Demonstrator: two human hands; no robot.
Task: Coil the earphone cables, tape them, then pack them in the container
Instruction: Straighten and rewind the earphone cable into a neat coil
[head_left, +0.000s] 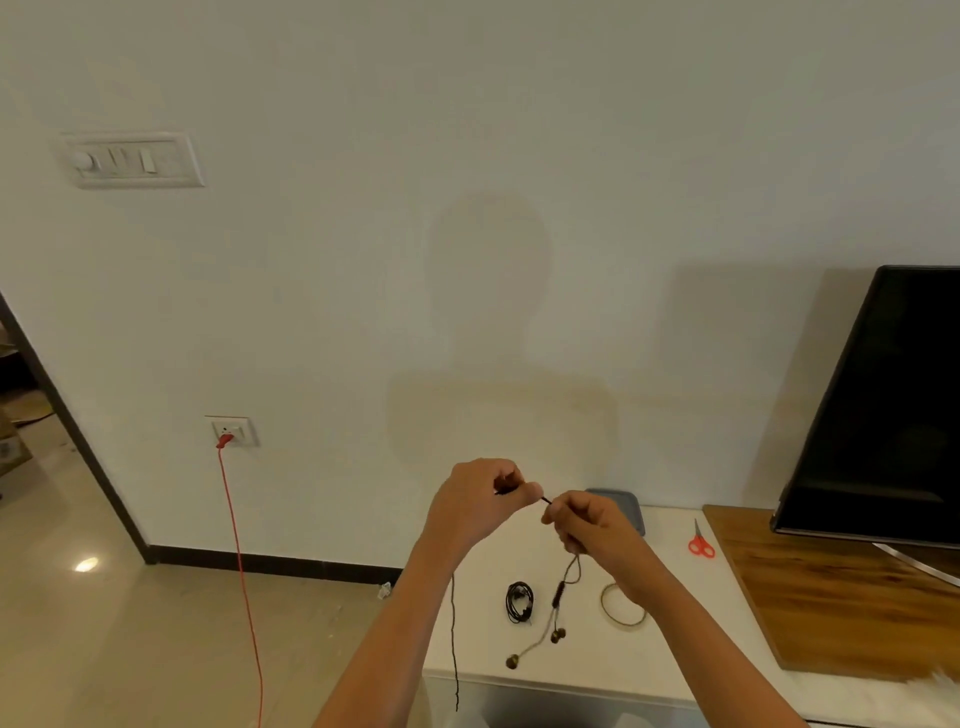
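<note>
Head view: left hand (478, 501) and right hand (592, 525) pinching one cable (545, 500) over the table (675, 613).
Held close together, fingers curled; buds (558, 635) dangling under the right hand; coiled earphone (519, 601) on the table near tape (622, 605); grey container (631, 501), perhaps lidded, behind the right hand.

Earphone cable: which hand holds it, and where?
Both. The left hand and right hand pinch the earphone cable mid-length; the earbuds trail below the right, the other end below the left.

Pale wall (467, 130), glossy beige floor (130, 623)
</note>
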